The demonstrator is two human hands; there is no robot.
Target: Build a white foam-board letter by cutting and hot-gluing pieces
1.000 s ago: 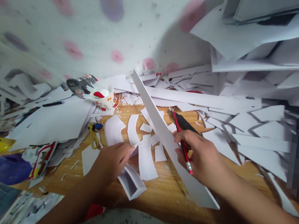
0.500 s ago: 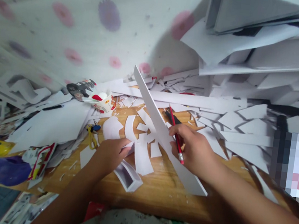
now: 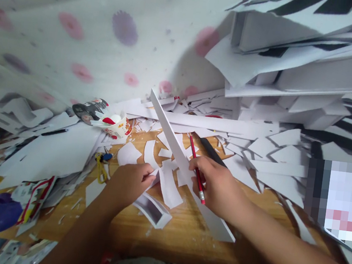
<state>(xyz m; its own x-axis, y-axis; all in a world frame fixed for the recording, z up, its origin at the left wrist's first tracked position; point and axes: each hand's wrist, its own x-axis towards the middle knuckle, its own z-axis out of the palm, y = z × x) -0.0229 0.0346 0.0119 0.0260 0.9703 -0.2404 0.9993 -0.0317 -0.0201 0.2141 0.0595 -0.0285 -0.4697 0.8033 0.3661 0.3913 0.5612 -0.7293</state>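
Note:
My right hand (image 3: 216,186) is closed around a red pencil (image 3: 197,169) and also grips a long white foam-board strip (image 3: 170,127) that slants from the wall down to the table's near edge. My left hand (image 3: 129,184) is closed on a curved white cut piece (image 3: 169,187), beside a small white open-ended box shape (image 3: 152,208) lying on the wooden table (image 3: 182,240). More curved white offcuts (image 3: 149,152) lie just beyond my fingers.
Heaps of white board scraps (image 3: 273,148) cover the right and back; stacked boards (image 3: 300,57) tower at top right. A paper cup (image 3: 117,125), a tape roll (image 3: 85,110), yellow-handled scissors (image 3: 100,170) and white sheets (image 3: 51,151) lie left. A black knife handle (image 3: 213,151) lies behind my right hand.
Both hands and the long strip have shifted a little leftward in view as the camera turned; my grips on the pencil, the strip and the cut piece stay the same.

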